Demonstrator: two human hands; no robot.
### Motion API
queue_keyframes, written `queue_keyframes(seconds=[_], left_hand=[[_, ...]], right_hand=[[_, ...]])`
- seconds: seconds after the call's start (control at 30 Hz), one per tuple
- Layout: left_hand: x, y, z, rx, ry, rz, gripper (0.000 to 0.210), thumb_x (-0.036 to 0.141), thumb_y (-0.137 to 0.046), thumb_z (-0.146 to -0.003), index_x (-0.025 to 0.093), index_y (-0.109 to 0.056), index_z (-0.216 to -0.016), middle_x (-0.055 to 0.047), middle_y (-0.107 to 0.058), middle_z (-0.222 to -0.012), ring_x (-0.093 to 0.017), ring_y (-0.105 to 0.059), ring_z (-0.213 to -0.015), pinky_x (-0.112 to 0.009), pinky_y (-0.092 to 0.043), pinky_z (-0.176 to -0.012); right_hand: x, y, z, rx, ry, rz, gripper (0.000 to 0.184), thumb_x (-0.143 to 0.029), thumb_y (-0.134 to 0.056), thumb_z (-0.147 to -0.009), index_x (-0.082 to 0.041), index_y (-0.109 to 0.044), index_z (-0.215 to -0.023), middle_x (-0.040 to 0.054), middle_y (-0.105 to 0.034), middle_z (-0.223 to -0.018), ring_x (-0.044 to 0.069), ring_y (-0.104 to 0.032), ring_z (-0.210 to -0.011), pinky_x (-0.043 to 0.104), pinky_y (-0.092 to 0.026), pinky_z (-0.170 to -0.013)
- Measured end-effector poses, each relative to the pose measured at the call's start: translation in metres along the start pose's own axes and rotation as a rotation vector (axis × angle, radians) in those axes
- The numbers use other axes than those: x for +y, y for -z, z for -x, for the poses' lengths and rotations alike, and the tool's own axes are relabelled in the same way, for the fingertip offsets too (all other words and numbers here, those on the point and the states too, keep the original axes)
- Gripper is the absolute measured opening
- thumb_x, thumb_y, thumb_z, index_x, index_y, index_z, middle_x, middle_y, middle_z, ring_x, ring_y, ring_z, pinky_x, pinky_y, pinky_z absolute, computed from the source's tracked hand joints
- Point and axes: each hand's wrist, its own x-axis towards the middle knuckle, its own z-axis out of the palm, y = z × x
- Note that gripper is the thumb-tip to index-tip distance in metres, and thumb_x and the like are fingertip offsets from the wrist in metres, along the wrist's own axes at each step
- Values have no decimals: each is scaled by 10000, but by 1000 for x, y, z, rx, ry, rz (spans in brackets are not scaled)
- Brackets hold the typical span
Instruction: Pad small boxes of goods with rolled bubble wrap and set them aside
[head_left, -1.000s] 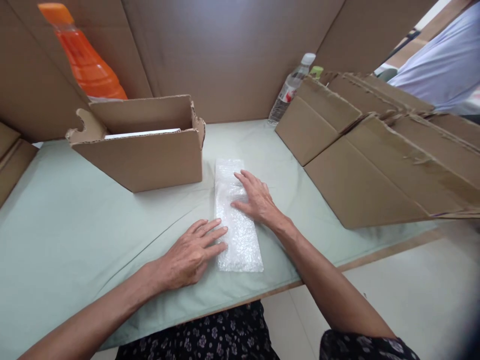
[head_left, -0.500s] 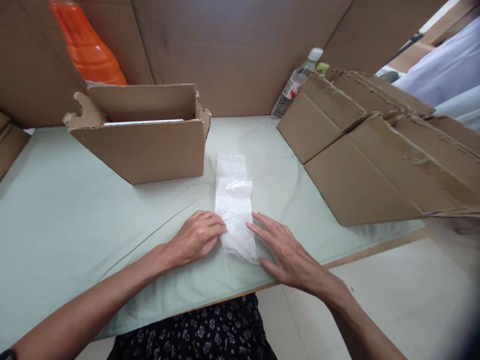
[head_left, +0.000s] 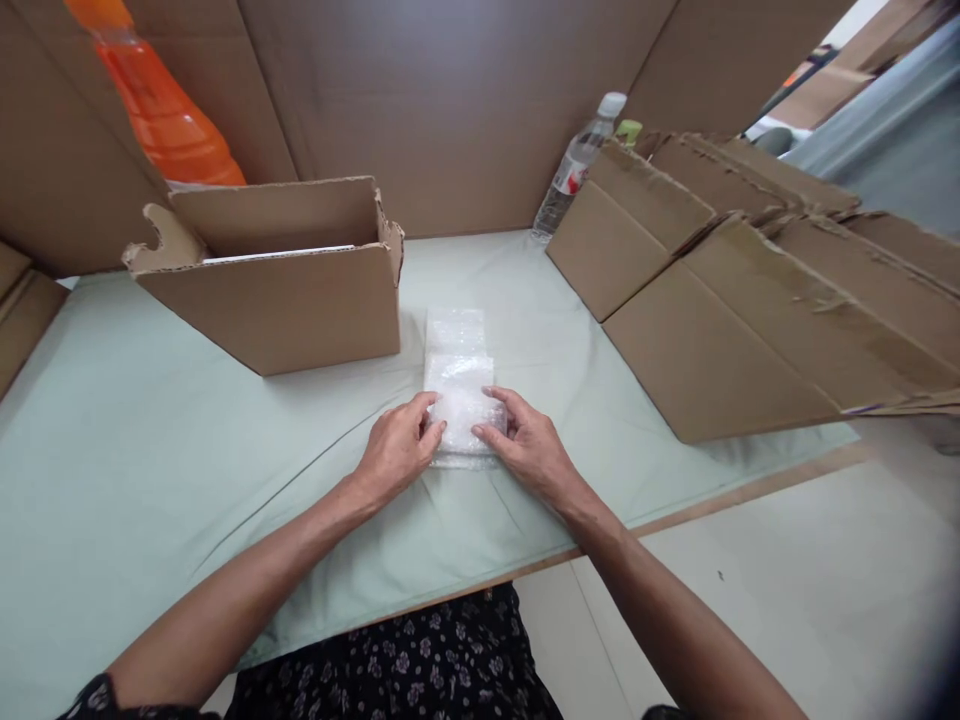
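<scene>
A strip of clear bubble wrap lies on the pale green cloth, its near part folded back over itself. My left hand grips the fold's left edge, thumb on top and fingers at the side. At the right edge, my right hand holds the same fold between thumb and fingers. A single layer of the wrap stretches away beyond the folded part. Whether anything lies inside the fold, I cannot make out.
An open cardboard box with a white edge showing inside stands at left. Several cardboard boxes stand at right, beside a clear bottle. An orange bottle leans behind the left box. The table edge runs close to me.
Both hands have moved away from me, folding the near end of the bubble wrap over. My right hand has closed on its edge. The strip now looks shorter.
</scene>
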Motion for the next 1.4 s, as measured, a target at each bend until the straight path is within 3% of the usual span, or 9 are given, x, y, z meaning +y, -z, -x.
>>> queue_keyframes(seconds=[0.13, 0.33, 0.47, 0.6, 0.83, 0.97, 1.1, 1.23, 1.4], left_hand=[[-1, -6, -4, 3, 14, -73, 423, 221, -563, -849, 191, -601, -1269, -1, -649, -743, -198, -604, -683, -290, -427, -655], [0, -9, -3, 20, -28, -141, 504, 196, -556, -862, 183, -540, -1366, -52, -695, -897, -234, -658, -837, -339, -496, -786], [-7, -6, 8, 125, -259, -151, 498, 229, -555, -904, 179, -500, -1396, -156, -594, -1343, -288, -575, -1203, -430, -452, -1017], [-14, 5, 26, 84, -623, -130, 581, 189, -604, -867, 184, -455, -1428, -155, -572, -1400, -314, -478, -1338, -494, -395, -1095], [-13, 13, 42, 12, -420, 50, 387, 151, -523, -915, 198, -569, -1296, -59, -729, -1002, -205, -654, -909, -382, -512, -842], [-8, 8, 31, -26, -188, 101, 382, 207, -527, -901, 177, -607, -1273, -63, -738, -1018, -190, -662, -848, -343, -533, -791], [-6, -1, 12, -16, -183, 65, 400, 196, -523, -894, 162, -607, -1284, -26, -713, -865, -155, -606, -655, -306, -520, -672], [-10, -5, 8, 79, -247, 45, 343, 208, -499, -932, 134, -625, -1242, -116, -682, -1099, -228, -639, -979, -395, -518, -890], [-19, 6, 31, 138, -518, -35, 358, 192, -577, -922, 173, -590, -1279, -147, -606, -1332, -270, -537, -1246, -457, -439, -1048]], right_hand=[[-9, 10, 24, 282, 288, 252, 300, -287, -595, -940, -251, -619, -1236, 75, -709, -975, 240, -656, -832, 411, -499, -773], [-15, 3, 34, -70, 618, 539, 279, -134, -504, -951, -215, -654, -1172, 96, -711, -1148, 269, -629, -1030, 413, -463, -827], [-8, -8, 15, -89, 647, 602, 286, -96, -420, -995, -192, -685, -1043, 79, -738, -1040, 222, -630, -931, 389, -420, -809], [-10, -1, 7, -99, 609, 479, 249, -77, -441, -978, -170, -671, -983, 66, -739, -945, 200, -622, -863, 367, -396, -806], [-27, 14, 26, -209, 388, 143, 157, -176, -487, -999, -207, -640, -1008, 25, -733, -933, 175, -657, -838, 336, -459, -804], [-31, 15, 40, 121, 499, 261, 140, -171, -551, -969, -193, -618, -1091, 83, -719, -1021, 217, -645, -924, 364, -458, -795], [-31, 5, 43, 32, 648, 461, 222, -141, -559, -941, -164, -620, -1154, 120, -708, -1140, 267, -632, -1016, 412, -456, -835], [-20, -8, 27, 14, 643, 522, 292, -82, -477, -954, -152, -616, -1201, 129, -704, -1189, 272, -641, -1038, 420, -481, -827], [-15, 2, 19, -93, 541, 282, 278, -140, -483, -974, -180, -619, -1212, 112, -712, -1161, 247, -661, -1026, 418, -532, -847]])
